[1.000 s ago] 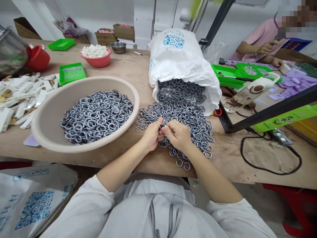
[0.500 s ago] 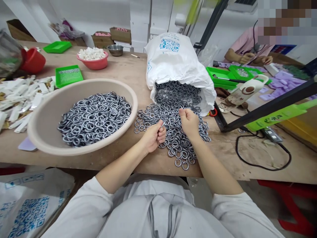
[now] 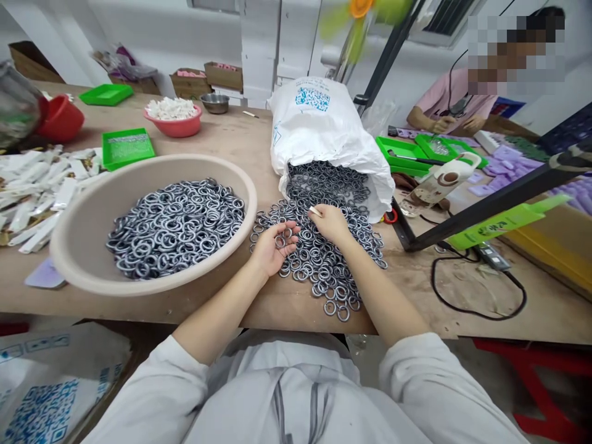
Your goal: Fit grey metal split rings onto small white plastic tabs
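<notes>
Grey metal rings [image 3: 324, 265] lie in a loose pile on the table, spilling from the mouth of a white woven sack [image 3: 319, 126]. At the pile's left side my left hand [image 3: 272, 248] is palm up, fingers loosely curled around a few rings. My right hand [image 3: 330, 223] is closed above the pile; a short pale stick-like piece [image 3: 316, 211] shows at its fingertips, its kind unclear. A large beige basin [image 3: 78, 246], left of my hands, holds a heap of the same rings.
White strip-like pieces [image 3: 28, 200] cover the table's far left. Behind the basin are a green tray [image 3: 108, 161] and a pink bowl [image 3: 185, 126]. On the right stand a black metal frame [image 3: 467, 213], a bottle [image 3: 437, 182] and a looped cable [image 3: 478, 317]. A co-worker [image 3: 456, 102] sits beyond.
My left hand has moved slightly left and turned from a fist to palm up, showing rings. My right hand has moved left, and the pale piece now shows in it. The camera view has shifted slightly.
</notes>
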Demonstrator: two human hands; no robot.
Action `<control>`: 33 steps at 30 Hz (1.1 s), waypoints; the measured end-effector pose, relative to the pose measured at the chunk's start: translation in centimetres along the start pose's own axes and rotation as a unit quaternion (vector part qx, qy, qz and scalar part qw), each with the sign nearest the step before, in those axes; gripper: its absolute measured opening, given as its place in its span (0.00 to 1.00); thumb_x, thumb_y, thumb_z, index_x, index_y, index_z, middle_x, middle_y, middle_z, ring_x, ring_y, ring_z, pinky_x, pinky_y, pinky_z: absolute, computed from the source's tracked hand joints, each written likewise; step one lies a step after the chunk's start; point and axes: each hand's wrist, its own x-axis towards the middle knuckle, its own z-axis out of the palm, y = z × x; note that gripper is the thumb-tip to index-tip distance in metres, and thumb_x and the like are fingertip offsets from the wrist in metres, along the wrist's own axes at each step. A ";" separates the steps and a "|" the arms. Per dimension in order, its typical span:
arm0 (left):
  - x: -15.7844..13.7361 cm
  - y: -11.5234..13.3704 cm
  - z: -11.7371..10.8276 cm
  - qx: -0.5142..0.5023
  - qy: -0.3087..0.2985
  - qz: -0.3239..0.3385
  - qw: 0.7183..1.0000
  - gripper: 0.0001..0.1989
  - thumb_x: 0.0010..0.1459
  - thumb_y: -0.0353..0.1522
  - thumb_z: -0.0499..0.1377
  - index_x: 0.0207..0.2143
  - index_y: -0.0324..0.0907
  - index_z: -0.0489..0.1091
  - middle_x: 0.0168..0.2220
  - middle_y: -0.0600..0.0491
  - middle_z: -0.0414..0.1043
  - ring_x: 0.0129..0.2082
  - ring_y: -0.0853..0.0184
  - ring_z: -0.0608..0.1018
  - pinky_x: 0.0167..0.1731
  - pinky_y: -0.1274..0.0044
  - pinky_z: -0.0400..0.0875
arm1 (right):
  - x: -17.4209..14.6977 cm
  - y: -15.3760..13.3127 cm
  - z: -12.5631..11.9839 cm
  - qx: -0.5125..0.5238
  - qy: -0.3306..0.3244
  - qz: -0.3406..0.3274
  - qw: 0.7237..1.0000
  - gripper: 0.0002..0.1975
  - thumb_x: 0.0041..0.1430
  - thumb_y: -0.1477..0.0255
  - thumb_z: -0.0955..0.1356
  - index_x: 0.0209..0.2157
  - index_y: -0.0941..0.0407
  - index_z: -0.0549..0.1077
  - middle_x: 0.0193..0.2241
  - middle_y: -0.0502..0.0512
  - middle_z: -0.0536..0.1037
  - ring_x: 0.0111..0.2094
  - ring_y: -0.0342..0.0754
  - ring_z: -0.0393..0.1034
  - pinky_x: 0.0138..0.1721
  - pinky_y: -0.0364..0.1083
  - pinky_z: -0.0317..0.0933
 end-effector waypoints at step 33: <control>-1.1 -2.5 0.8 0.157 -0.100 0.069 0.980 0.24 0.48 0.48 0.67 0.26 0.42 0.58 0.17 0.64 0.51 0.13 0.80 0.52 0.13 0.85 0.44 | -6.1 -1.4 1.5 0.378 0.047 -0.135 0.914 0.21 0.53 0.51 0.70 0.30 0.55 0.70 0.26 0.47 0.69 0.29 0.43 0.62 0.34 0.44 0.57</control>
